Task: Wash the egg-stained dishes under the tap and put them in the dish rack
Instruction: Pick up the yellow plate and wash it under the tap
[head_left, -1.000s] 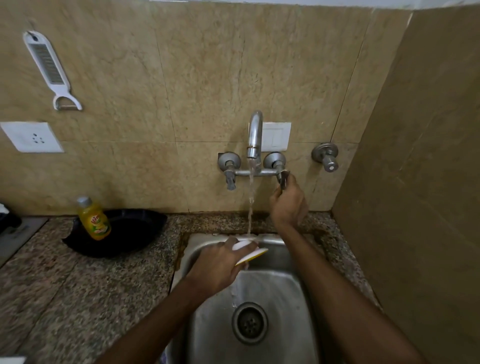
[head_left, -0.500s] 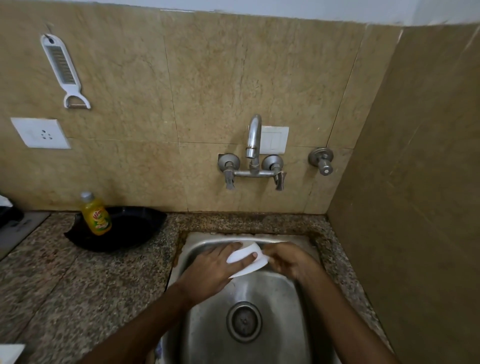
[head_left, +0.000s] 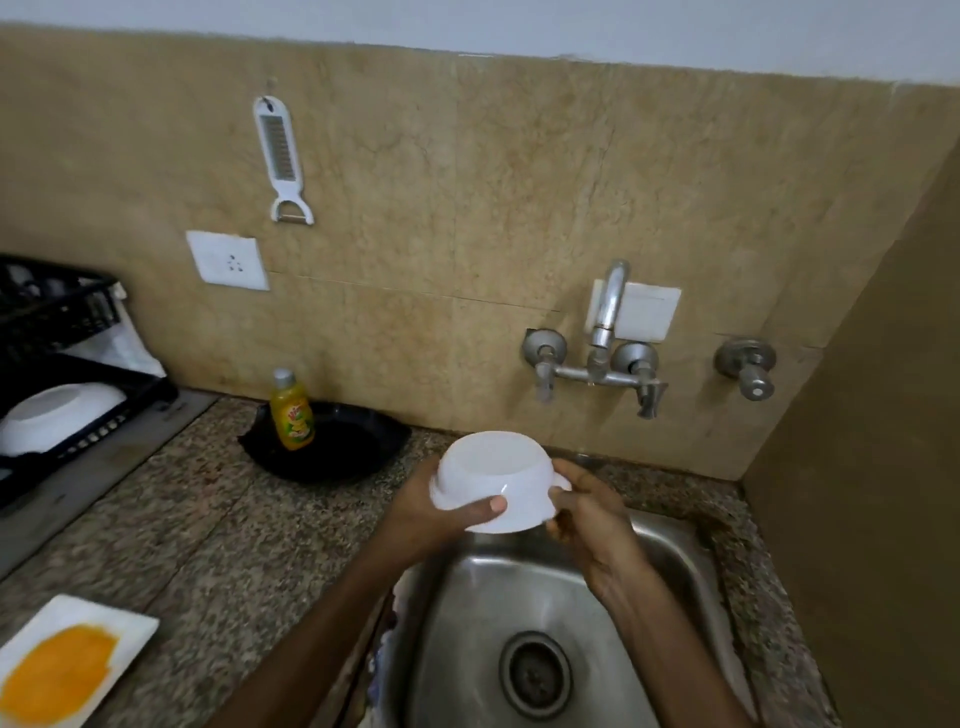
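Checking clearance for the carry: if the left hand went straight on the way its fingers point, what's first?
The left hand points right, fingers wrapped on the white bowl it holds. Beyond the bowl, it would likely meet the right hand on the far side first; depth is unclear.

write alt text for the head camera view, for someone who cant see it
Both hands, left hand and right hand, hold a white bowl upside down above a steel sink. The tap is dry; a dish rack stands far left.
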